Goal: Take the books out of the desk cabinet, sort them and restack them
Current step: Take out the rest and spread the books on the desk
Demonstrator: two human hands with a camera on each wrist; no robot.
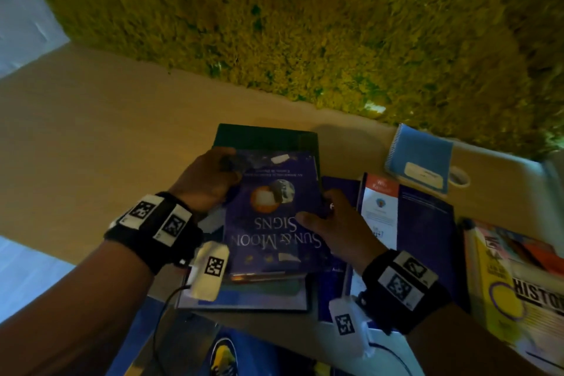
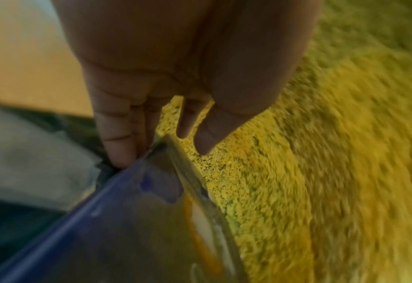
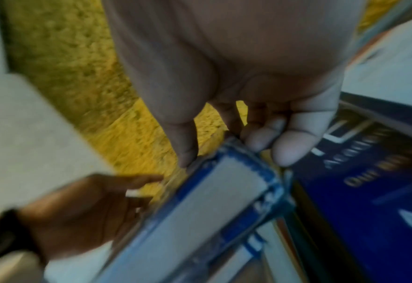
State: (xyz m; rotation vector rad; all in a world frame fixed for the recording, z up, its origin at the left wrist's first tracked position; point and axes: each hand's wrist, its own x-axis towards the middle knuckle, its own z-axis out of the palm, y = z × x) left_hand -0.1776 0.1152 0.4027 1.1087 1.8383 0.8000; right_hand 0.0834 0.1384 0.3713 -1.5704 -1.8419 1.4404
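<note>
nearest, at the front edge of the desk (image 1: 76, 131): purple book (image 1: 271, 217), title upside down to the wearer, held over a short stack (image 1: 244, 299) of larger books. left hand (image 1: 207, 180) curled on the book's left edge near its far corner, fingers (image 2: 117, 134) against the underside in the wrist view, thumb not clearly seen. right hand (image 1: 338, 223) pinching the right edge, thumb on the cover, fingers (image 3: 294, 141) wrapped below. whether the book already rests on the stack or hangs just above it: cannot tell.

just right of the stack: dark blue book (image 1: 427, 223) lying flat, white and orange leaflet (image 1: 380, 207) on its left part. at the right edge: yellow book (image 1: 500, 290) and a history title (image 1: 540, 296), overlapping.

further back, toward the far right corner: blue spiral notebook (image 1: 419, 159), a white roll just beside it, too small to identify. beyond the far edge: yellow-green moss-like wall (image 1: 305, 24).

judged stage: sorting, this book being placed on the pile.

risks: grip sits on the edges only, so a slip at one side would tilt the book off. top book smaller than those under it and set askew; release off-centre could slide it toward the front edge. right wrist close to the dark blue book; a careless withdrawal could drag the leaflet.
</note>
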